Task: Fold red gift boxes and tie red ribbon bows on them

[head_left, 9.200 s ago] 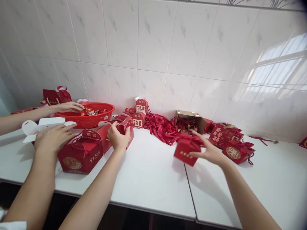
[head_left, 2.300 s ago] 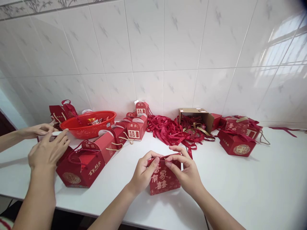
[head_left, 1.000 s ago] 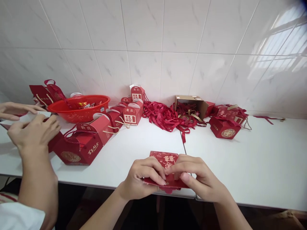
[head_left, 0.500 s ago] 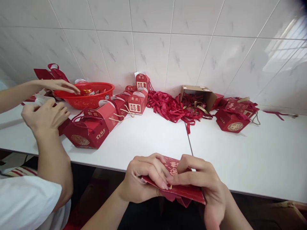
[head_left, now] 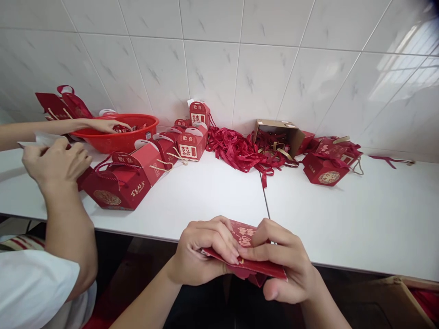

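Observation:
A red printed card box [head_left: 244, 234], partly folded, is held just in front of the table's near edge. My left hand [head_left: 207, 249] is closed on its left side, fingers on the top panel and thumb beneath. My right hand [head_left: 283, 260] grips the right side, its fingertips pressing on the panel close to my left fingertips and its thumb low at the front corner. A small yellowish bit shows under the fingertips. The underside of the box is mostly hidden.
At left a person's hand [head_left: 56, 167] holds something; another hand [head_left: 111, 125] reaches into a red basket [head_left: 116, 142]. Finished red boxes [head_left: 116, 185] stand beside them. Red ribbons [head_left: 233, 148], an open cardboard box [head_left: 297, 140] and more red boxes [head_left: 324, 170] lie along the wall.
My right thumb has moved up and left to the front corner of the card box. At left, the person's hand has reached deeper into the basket. The view has shifted slightly.

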`<state>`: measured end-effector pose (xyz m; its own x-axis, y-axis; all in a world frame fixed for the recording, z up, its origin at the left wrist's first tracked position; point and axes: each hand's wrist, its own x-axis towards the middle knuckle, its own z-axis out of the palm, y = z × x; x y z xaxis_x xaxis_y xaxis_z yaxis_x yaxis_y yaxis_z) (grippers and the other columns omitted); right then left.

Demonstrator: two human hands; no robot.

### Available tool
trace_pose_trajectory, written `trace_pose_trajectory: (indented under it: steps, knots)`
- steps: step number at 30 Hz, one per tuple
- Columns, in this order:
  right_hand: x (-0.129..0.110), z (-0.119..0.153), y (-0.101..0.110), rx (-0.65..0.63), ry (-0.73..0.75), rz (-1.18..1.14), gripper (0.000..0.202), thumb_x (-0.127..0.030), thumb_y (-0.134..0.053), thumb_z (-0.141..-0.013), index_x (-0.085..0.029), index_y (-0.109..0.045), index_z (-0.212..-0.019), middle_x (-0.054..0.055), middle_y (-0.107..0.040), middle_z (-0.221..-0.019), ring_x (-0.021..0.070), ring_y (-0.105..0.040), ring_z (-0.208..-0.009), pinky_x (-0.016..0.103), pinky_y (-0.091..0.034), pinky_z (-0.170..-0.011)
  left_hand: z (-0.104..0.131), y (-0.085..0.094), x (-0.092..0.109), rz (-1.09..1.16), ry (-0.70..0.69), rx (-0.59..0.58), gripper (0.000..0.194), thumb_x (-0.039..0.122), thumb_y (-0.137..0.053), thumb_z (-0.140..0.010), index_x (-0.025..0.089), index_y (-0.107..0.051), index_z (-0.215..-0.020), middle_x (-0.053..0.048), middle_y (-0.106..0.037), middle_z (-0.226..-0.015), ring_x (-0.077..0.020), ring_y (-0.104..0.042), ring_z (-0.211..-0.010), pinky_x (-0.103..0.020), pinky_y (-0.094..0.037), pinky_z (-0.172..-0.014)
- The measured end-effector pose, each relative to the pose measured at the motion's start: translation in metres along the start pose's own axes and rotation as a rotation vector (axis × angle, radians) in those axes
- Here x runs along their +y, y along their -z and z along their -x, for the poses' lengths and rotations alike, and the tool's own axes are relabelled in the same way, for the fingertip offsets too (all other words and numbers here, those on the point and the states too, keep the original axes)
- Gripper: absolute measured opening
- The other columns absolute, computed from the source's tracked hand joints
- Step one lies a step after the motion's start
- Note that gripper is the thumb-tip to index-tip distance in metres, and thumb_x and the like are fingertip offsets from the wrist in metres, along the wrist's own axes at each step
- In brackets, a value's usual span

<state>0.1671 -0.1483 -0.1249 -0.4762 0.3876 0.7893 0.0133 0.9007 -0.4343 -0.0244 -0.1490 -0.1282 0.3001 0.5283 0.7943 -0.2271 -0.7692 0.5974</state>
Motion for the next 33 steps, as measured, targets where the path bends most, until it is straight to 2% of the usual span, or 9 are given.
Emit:
trace_pose_trajectory:
  steps: [3,5,9,12,15,18,22,28,33]
  knots:
    - [-0.002,0.012,0.007,0.02,-0.055,0.061,0.053,-0.059,-0.05,-0.086,-0.018,-0.063,-0.118,0.008,-0.062,-0.085,0.0175,-0.055,-0.072,0.032,-0.045,-0.062,-0.001,0.0,0.004,-0.019,-0.037,-0.024,0.015,0.014,-0.079,-0.071,0.011,-0.065,-0.068,-0.007,-0.07,-0.062,-0.019,-0.071,-0.061,-0.034,-0.052,-0.067]
    - [-0.008,0.027,0.015,0.15,-0.132,0.084,0.062,-0.067,-0.042,-0.085,-0.02,-0.062,-0.12,0.009,-0.062,-0.091,0.0207,-0.056,-0.078,0.034,-0.045,-0.065,0.0,-0.001,0.008,-0.052,-0.056,-0.027,0.012,0.013,-0.077,-0.072,0.011,-0.065,-0.072,-0.007,-0.071,-0.064,-0.0196,-0.071,-0.063,-0.033,-0.053,-0.065]
    - [-0.027,0.066,0.019,0.446,-0.444,-0.051,0.058,-0.061,-0.029,-0.093,-0.02,-0.066,-0.074,0.003,-0.052,-0.066,0.0161,-0.048,-0.061,0.03,-0.037,-0.055,0.007,-0.005,0.01,-0.135,-0.058,0.057,0.017,0.007,-0.079,-0.068,0.012,-0.066,-0.078,-0.006,-0.071,-0.068,-0.0195,-0.071,-0.064,-0.033,-0.054,-0.064]
    - [-0.036,0.092,-0.004,0.291,-0.845,-0.18,0.05,-0.042,-0.034,-0.097,-0.018,-0.065,-0.065,0.004,-0.057,-0.064,0.0145,-0.051,-0.059,0.028,-0.037,-0.054,0.018,-0.01,0.009,-0.19,-0.059,0.141,0.022,0.004,-0.08,-0.065,0.013,-0.066,-0.08,-0.004,-0.071,-0.072,-0.0197,-0.071,-0.066,-0.036,-0.054,-0.067]
    - [-0.034,0.107,-0.043,0.251,-1.132,-0.389,0.045,-0.045,-0.038,-0.096,-0.017,-0.069,-0.077,0.006,-0.062,-0.066,0.0145,-0.053,-0.059,0.026,-0.04,-0.054,0.031,-0.012,0.008,-0.235,-0.081,0.165,0.021,0.003,-0.078,-0.068,0.013,-0.067,-0.082,-0.005,-0.071,-0.078,-0.0201,-0.071,-0.07,-0.037,-0.055,-0.07]
    - [-0.029,0.109,-0.07,0.545,-1.087,-0.676,0.037,-0.048,-0.049,-0.091,-0.018,-0.068,-0.082,0.004,-0.063,-0.067,0.0132,-0.055,-0.059,0.024,-0.043,-0.052,0.043,-0.014,0.007,-0.303,-0.104,0.154,0.02,0.004,-0.075,-0.071,0.014,-0.066,-0.085,-0.006,-0.072,-0.087,-0.0188,-0.071,-0.073,-0.036,-0.056,-0.071]
    - [-0.029,0.098,-0.07,0.859,-1.052,-0.785,0.021,-0.04,-0.068,-0.081,-0.019,-0.068,-0.081,0.0,-0.062,-0.065,0.0073,-0.052,-0.051,0.017,-0.044,-0.049,0.049,-0.017,0.008,-0.348,-0.128,0.14,0.016,0.008,-0.073,-0.075,0.015,-0.066,-0.087,-0.007,-0.073,-0.094,-0.018,-0.071,-0.076,-0.036,-0.057,-0.071]
    - [-0.038,0.08,-0.054,0.898,-0.99,-0.803,0.021,-0.03,-0.077,-0.072,-0.02,-0.066,-0.087,-0.001,-0.066,-0.068,0.006,-0.055,-0.048,0.015,-0.046,-0.044,0.049,-0.02,0.009,-0.313,-0.115,0.175,0.013,0.01,-0.074,-0.074,0.014,-0.067,-0.084,-0.006,-0.075,-0.085,-0.0197,-0.072,-0.076,-0.036,-0.056,-0.074]
    - [-0.049,0.072,-0.045,0.918,-0.803,-0.333,0.011,-0.018,-0.069,-0.079,-0.022,-0.066,-0.089,0.002,-0.069,-0.074,0.0116,-0.062,-0.057,0.022,-0.05,-0.049,0.05,-0.022,0.011,-0.292,-0.083,0.157,0.013,0.014,-0.073,-0.076,0.016,-0.068,-0.087,-0.006,-0.075,-0.083,-0.0195,-0.072,-0.075,-0.035,-0.055,-0.074]
